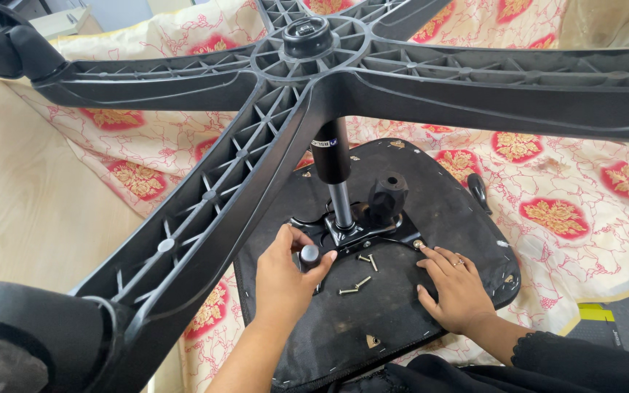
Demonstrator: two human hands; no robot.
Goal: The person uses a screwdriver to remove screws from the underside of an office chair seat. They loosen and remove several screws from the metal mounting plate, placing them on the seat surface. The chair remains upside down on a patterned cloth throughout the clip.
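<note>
Upside-down office chair here: the black five-star base (314,65) fills the top, gas cylinder (333,171) running down to the metal seat plate (358,233) on the black seat underside (373,320). Left hand (285,280) pinches a small black knob (309,255) at the plate's edge; right hand (456,287) lies flat on the seat. Loose bolts (358,280) lie between them, floral cloth (569,211) beneath

Left hand (285,280) fingers curled in a pinch, right hand (454,287) flat, fingers spread
</note>
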